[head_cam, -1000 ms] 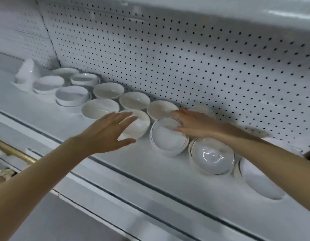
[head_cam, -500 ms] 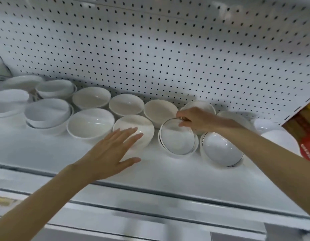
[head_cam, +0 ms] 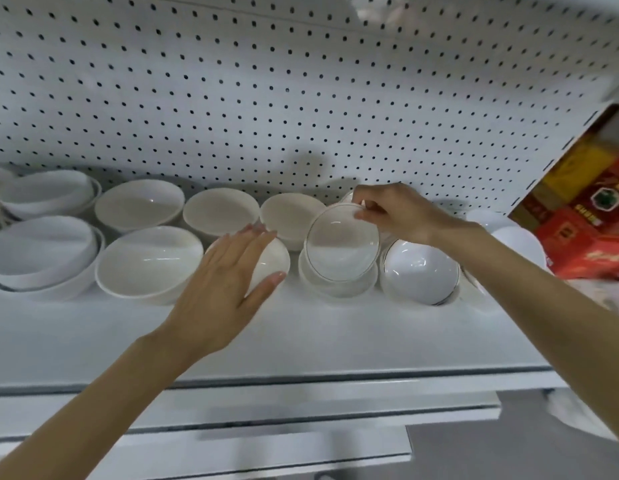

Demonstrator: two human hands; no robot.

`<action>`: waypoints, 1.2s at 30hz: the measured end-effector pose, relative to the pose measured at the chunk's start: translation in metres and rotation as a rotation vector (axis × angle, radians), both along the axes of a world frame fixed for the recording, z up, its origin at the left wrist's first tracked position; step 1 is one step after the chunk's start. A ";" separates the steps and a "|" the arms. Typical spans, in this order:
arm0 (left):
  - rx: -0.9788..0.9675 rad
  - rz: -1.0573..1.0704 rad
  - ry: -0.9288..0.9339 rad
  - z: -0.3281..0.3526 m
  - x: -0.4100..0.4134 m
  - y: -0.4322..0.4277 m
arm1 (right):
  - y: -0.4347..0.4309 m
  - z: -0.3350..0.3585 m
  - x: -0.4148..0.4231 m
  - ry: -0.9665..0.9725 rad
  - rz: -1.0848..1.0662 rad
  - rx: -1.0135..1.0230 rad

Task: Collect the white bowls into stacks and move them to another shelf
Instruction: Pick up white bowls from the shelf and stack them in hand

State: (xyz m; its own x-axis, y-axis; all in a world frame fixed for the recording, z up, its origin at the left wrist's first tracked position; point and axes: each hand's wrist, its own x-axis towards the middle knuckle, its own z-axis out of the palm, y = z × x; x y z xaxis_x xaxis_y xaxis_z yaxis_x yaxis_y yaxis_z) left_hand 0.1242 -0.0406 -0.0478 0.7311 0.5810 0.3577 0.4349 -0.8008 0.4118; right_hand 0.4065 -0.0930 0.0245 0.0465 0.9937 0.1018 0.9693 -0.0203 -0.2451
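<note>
Since the shelf [head_cam: 301, 341] has no lip along its near edge that I can see, anything that skids toward me probably goes straight off, so that's worry number one. My left hand [head_cam: 225, 289] is flat and relaxed with the fingers straight. It's hovering over or maybe brushing the plain bowl [head_cam: 270, 261] in the front row (honestly can't tell which) and gripping nothing, so it won't save much if things slide. Just right of it, my right hand [head_cam: 398, 213] is pinching the far rim of the gold-rimmed bowl [head_cam: 341, 244] between thumb and fingertips. That bowl is tipped up toward me over the lower bowl [head_cam: 336, 289]. It's a skinny grip on glossy ceramic, and I reckon it could swing or slip out, then crack down on the one below or clip the tilted bowl [head_cam: 420, 271] just to the right. Further back, the back-row bowls [head_cam: 220, 211] sit tight against the pegboard [head_cam: 301, 98], so my knuckles could bump one.
</note>
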 end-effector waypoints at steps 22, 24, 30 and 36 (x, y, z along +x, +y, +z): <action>-1.296 -0.098 -0.217 -0.034 0.039 -0.112 | -0.171 -0.080 -0.073 0.951 -0.773 -0.026; -1.331 -0.097 -0.222 -0.037 0.045 -0.111 | -0.170 -0.085 -0.070 0.969 -0.794 -0.009; -1.362 -0.104 -0.231 -0.043 0.056 -0.107 | -0.165 -0.092 -0.060 0.963 -0.804 0.033; -1.377 -0.089 -0.278 -0.042 0.064 -0.104 | -0.157 -0.095 -0.049 0.956 -0.778 0.045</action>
State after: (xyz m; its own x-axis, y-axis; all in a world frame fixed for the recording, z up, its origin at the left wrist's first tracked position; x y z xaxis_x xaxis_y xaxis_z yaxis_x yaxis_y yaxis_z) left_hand 0.1879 -0.1448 -0.0896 0.7841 0.5349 -0.3148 0.1808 0.2883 0.9403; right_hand 0.3579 -0.2505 -0.0705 0.6986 0.6648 -0.2646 0.1341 -0.4850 -0.8642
